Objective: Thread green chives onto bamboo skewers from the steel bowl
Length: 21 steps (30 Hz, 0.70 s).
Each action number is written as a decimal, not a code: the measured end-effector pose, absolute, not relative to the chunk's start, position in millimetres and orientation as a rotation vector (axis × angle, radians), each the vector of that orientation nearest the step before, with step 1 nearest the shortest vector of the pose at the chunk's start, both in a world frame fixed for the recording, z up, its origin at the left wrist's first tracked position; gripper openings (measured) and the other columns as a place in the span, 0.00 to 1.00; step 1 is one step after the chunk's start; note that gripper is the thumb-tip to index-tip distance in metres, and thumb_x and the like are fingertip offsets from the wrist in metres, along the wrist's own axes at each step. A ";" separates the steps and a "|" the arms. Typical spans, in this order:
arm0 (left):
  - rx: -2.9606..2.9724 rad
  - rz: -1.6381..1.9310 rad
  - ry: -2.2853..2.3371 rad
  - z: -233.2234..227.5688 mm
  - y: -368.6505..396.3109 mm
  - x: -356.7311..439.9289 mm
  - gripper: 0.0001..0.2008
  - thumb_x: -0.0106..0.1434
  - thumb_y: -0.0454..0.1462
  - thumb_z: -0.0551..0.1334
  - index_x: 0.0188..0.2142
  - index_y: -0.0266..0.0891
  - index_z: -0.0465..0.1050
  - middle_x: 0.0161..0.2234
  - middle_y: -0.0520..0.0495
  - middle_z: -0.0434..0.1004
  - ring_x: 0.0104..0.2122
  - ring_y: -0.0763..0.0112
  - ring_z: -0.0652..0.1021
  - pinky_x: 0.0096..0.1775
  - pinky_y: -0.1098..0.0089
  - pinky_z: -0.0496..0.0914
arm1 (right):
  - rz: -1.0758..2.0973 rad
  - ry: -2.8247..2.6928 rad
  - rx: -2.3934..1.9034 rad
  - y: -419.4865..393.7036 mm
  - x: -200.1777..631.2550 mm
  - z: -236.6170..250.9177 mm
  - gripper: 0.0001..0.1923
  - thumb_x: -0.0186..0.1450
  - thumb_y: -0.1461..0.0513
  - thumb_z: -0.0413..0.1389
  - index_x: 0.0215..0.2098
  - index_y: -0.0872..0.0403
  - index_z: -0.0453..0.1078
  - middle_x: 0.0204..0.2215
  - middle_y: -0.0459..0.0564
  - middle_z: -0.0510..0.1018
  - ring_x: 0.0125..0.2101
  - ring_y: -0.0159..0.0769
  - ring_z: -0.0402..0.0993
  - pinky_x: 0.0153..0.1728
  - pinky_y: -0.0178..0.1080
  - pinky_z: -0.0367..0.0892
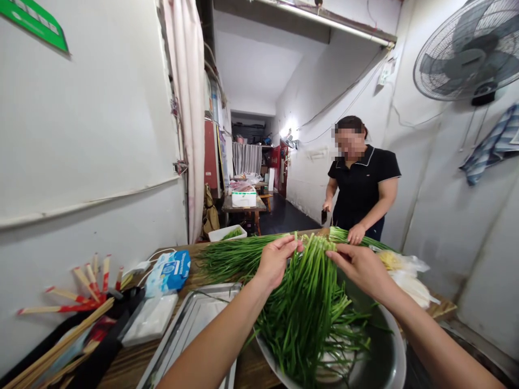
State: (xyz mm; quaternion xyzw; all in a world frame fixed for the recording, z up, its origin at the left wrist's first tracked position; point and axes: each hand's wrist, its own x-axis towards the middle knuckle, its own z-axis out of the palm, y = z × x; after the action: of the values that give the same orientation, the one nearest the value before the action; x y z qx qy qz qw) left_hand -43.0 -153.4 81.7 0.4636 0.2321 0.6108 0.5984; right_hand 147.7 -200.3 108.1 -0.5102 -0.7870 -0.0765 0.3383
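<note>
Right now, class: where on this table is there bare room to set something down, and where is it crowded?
Free: the metal tray, between the white napkin pack and the metal bowl. Crowded: chives fill the bowl and table's far side; chopsticks clutter the left edge.

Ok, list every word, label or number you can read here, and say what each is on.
None can be read.
Green sign on the wall: print cut off and blurred.
Blue tissue pack: print too small.
Chopstick wrappers: red marks, illegible.
White box far back: too small.
</note>
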 end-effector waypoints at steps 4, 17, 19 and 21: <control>1.086 1.515 0.626 76.7 -154.3 -44.7 0.19 0.45 0.37 0.68 0.37 0.32 0.73 0.31 0.42 0.76 0.29 0.71 0.75 0.35 0.70 0.66 | -0.191 -2.075 -1.326 -201.2 144.3 107.9 0.19 0.63 0.53 0.45 0.18 0.55 0.56 0.14 0.42 0.63 0.17 0.27 0.56 0.21 0.31 0.48; 1.910 1.526 0.880 58.1 -148.6 -65.3 0.13 0.60 0.39 0.52 0.38 0.37 0.73 0.28 0.47 0.75 0.29 0.70 0.74 0.37 0.70 0.66 | -0.165 -2.079 -1.383 -204.2 131.8 103.1 0.19 0.63 0.52 0.44 0.20 0.54 0.58 0.14 0.41 0.63 0.17 0.28 0.57 0.21 0.31 0.48; 2.003 1.491 0.940 51.6 -145.2 -67.2 0.14 0.61 0.39 0.50 0.38 0.37 0.72 0.26 0.49 0.74 0.25 0.72 0.72 0.34 0.71 0.65 | -0.172 -2.068 -1.376 -204.5 132.9 101.2 0.19 0.63 0.52 0.44 0.20 0.55 0.59 0.14 0.42 0.63 0.16 0.28 0.57 0.20 0.31 0.49; 1.973 1.485 0.990 45.9 -141.4 -67.8 0.15 0.61 0.38 0.49 0.39 0.36 0.72 0.25 0.49 0.72 0.23 0.74 0.70 0.31 0.72 0.64 | -0.188 -2.052 -1.373 -204.8 134.5 99.0 0.19 0.62 0.52 0.44 0.20 0.55 0.59 0.14 0.42 0.63 0.16 0.27 0.57 0.20 0.31 0.49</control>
State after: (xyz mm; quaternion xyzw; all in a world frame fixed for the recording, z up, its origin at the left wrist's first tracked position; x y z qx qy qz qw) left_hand -67.8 -141.4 45.9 0.7202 0.3615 0.5420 0.2384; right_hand 134.5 -204.8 99.0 -0.5242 -0.7833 -0.0717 0.3264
